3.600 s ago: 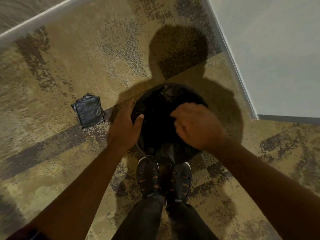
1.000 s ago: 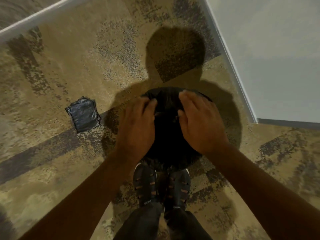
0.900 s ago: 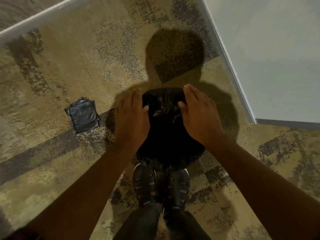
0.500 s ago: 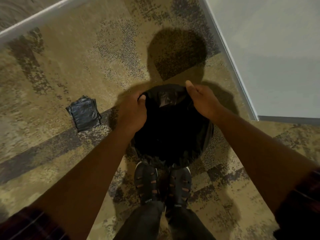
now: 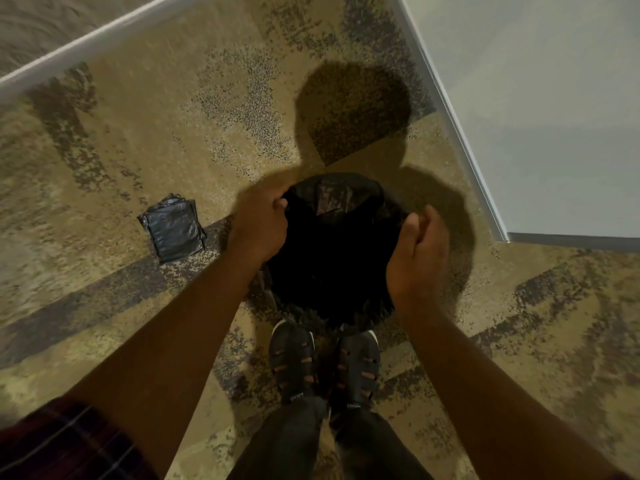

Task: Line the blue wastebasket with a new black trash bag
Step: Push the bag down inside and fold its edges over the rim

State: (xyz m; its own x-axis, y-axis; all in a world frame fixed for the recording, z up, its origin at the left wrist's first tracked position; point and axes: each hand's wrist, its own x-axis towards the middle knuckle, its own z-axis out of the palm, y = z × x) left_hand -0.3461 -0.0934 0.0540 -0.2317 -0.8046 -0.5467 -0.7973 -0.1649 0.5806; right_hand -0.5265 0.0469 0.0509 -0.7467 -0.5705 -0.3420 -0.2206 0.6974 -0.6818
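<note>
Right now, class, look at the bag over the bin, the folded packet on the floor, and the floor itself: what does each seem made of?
Black trash bag: thin plastic film, it seems; glossy highlights and crinkles near its far rim.
Folded packet: probably the same plastic; grey sheen, creased layered edges.
Floor: likely low-pile carpet; matte, speckled, mottled tan and dark patches.

Small pale lettering is seen on the strap of each black sandal [image 5: 294, 365], near the ankle. It is too small and blurred to be read. No other text is shown.
</note>
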